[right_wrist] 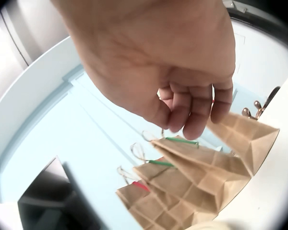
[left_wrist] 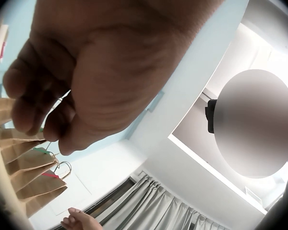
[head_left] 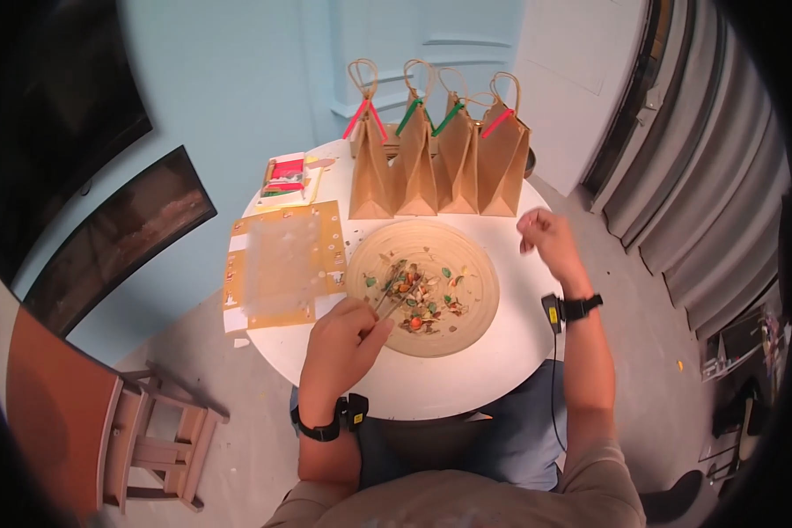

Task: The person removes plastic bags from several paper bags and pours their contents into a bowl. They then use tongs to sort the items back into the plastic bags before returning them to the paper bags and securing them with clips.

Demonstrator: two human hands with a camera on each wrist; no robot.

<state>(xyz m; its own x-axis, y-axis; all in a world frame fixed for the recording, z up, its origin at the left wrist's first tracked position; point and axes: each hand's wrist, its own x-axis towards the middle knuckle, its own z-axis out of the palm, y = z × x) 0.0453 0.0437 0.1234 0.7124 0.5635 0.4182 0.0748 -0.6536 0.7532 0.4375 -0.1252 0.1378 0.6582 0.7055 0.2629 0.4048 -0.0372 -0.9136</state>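
In the head view my left hand [head_left: 341, 345] grips a pair of thin metal tweezers [head_left: 384, 299]. Their tips reach into loose dried plant bits [head_left: 427, 304], a mix of brown, green and orange-red pieces. The bits lie scattered on a round straw-coloured plate [head_left: 471, 326]. In the left wrist view the left fingers [left_wrist: 26, 112] are curled, and the tweezers are hidden there. My right hand [head_left: 550, 246] is raised at the table's right side, beyond the plate's edge. Its fingers [right_wrist: 197, 122] hang loosely curled in the right wrist view, with nothing visible in them.
Several brown paper bags [head_left: 415, 180] with twisted handles and red or green ribbons stand along the back of the white round table [head_left: 396, 400]. On the left lie an orange-bordered sheet with a translucent cover [head_left: 282, 264] and a small red-and-white box [head_left: 283, 179].
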